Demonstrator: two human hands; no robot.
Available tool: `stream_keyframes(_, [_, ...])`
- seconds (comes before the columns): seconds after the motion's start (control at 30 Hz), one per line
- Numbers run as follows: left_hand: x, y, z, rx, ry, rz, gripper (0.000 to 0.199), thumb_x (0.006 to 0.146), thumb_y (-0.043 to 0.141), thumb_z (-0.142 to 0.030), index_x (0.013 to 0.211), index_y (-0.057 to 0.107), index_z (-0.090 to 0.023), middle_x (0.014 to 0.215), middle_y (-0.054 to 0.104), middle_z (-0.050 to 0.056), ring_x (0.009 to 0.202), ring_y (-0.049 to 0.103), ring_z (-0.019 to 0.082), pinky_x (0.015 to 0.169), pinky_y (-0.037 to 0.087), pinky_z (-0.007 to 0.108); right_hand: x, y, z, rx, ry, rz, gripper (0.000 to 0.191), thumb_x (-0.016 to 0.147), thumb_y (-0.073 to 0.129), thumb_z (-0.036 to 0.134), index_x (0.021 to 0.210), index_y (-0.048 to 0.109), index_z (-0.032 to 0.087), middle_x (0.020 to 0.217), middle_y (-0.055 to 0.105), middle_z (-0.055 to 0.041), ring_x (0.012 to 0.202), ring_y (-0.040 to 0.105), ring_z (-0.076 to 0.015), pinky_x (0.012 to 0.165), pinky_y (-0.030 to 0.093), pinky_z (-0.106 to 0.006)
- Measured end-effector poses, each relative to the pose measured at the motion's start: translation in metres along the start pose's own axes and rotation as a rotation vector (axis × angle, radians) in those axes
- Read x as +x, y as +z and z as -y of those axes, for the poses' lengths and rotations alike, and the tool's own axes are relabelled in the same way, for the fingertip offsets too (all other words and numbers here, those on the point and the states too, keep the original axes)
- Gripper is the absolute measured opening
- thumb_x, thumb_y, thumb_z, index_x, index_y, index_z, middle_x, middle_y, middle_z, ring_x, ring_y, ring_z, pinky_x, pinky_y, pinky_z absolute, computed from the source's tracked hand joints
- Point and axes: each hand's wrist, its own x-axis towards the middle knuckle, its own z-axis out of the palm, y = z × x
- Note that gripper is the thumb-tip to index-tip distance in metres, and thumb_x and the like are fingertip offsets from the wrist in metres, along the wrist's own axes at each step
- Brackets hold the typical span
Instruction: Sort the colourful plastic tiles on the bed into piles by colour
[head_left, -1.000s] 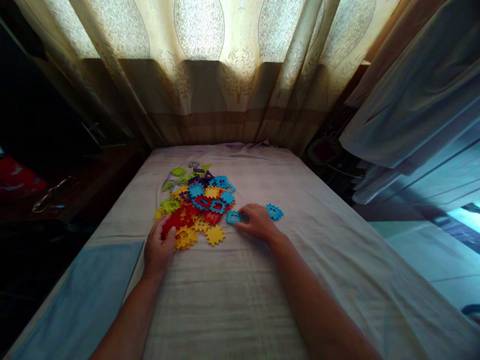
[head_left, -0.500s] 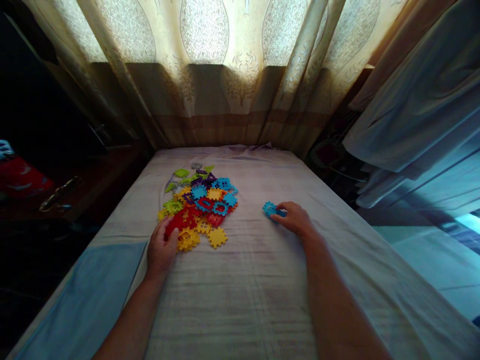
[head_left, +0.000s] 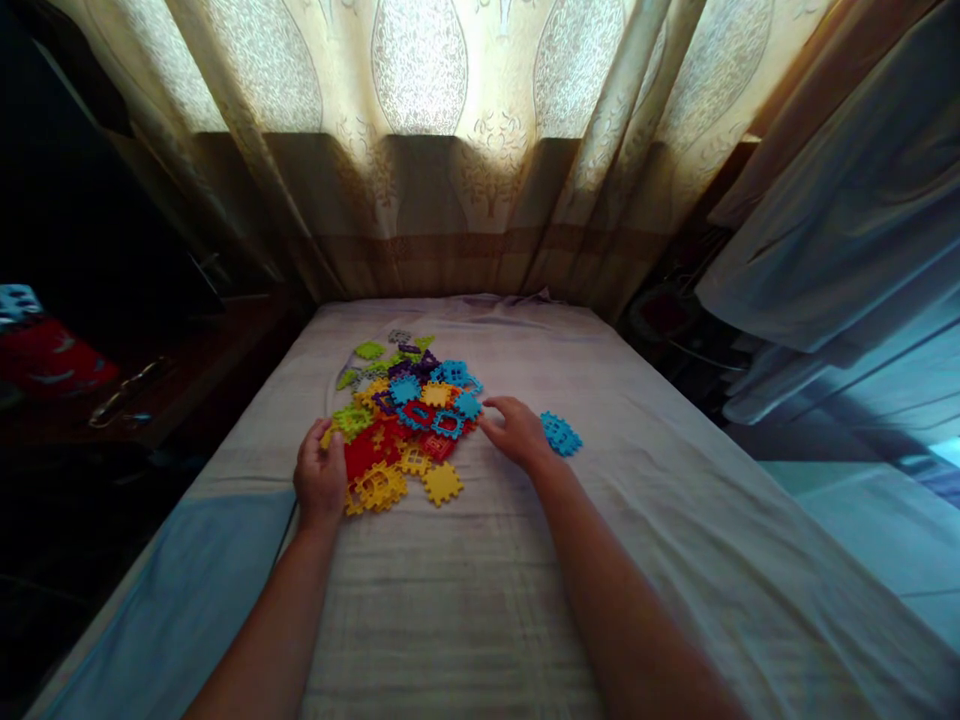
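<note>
A heap of interlocking plastic tiles with toothed edges, in red, yellow, green, blue and purple, lies left of the middle of the sheet. My left hand point(head_left: 321, 475) is at its left edge, fingers loosely bent and thumb apart, against a yellow tile point(head_left: 327, 437) and beside a red tile point(head_left: 361, 452). It lifts nothing that I can see. My right hand point(head_left: 517, 432) reaches in from the right, thumb and forefinger apart, with the fingertips close to a blue tile point(head_left: 469, 405) at the heap's right edge. Behind that hand lie blue tiles point(head_left: 561, 434), partly overlapping.
The pale sheet point(head_left: 480, 610) covers a flat surface up to the curtain point(head_left: 480, 210). A light blue cloth point(head_left: 180, 590) lies at the left. Beyond the left edge stands a dark cabinet point(head_left: 240, 340); cloth point(head_left: 817, 200) hangs at the right.
My right hand has let go of the blue tile on the right and moved left to the heap. My left hand has shifted slightly up along the heap's edge.
</note>
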Motion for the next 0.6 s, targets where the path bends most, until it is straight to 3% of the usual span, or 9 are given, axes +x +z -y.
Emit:
stream_keyframes(0.2, [0.011,0.007,0.000,-0.017,-0.025,-0.038,0.043,0.087,0.053,-0.046,0.119,0.064,-0.019,0.126,0.067,0.010,0.120,0.061,0.022,0.108,0.044,0.037,0.017,0.025,0.007,0.024,0.054,-0.001,0.041,0.085,0.066,0.033,0.124,0.064,0.021,0.126,0.067,-0.0106,0.118,0.060,-0.0253,0.102,0.046,-0.040])
stream_keyframes(0.33, [0.009,0.006,0.000,-0.006,-0.017,-0.018,0.044,0.088,0.052,-0.049,0.120,0.064,-0.021,0.127,0.066,0.008,0.119,0.061,0.022,0.107,0.046,0.036,0.019,0.029,0.008,0.010,0.042,0.013,0.040,0.085,0.065,0.033,0.123,0.064,0.024,0.124,0.068,-0.0096,0.115,0.061,-0.0257,0.100,0.046,-0.040])
stream_keyframes(0.43, [0.008,0.006,-0.002,-0.005,-0.023,-0.010,0.044,0.087,0.053,-0.048,0.120,0.064,-0.022,0.127,0.067,0.007,0.120,0.061,0.023,0.109,0.044,0.037,0.022,0.017,0.009,0.019,0.045,0.048,0.037,0.085,0.065,0.034,0.121,0.066,0.023,0.123,0.069,-0.0093,0.114,0.062,-0.0244,0.100,0.047,-0.038])
stream_keyframes(0.6, [0.009,0.006,-0.005,-0.007,-0.043,-0.009,0.044,0.086,0.055,-0.046,0.120,0.065,-0.020,0.128,0.066,0.008,0.121,0.060,0.025,0.111,0.043,0.040,0.023,-0.030,-0.011,-0.024,0.093,0.012,0.038,0.082,0.066,0.034,0.119,0.068,0.023,0.123,0.069,-0.0077,0.113,0.063,-0.0235,0.099,0.047,-0.035])
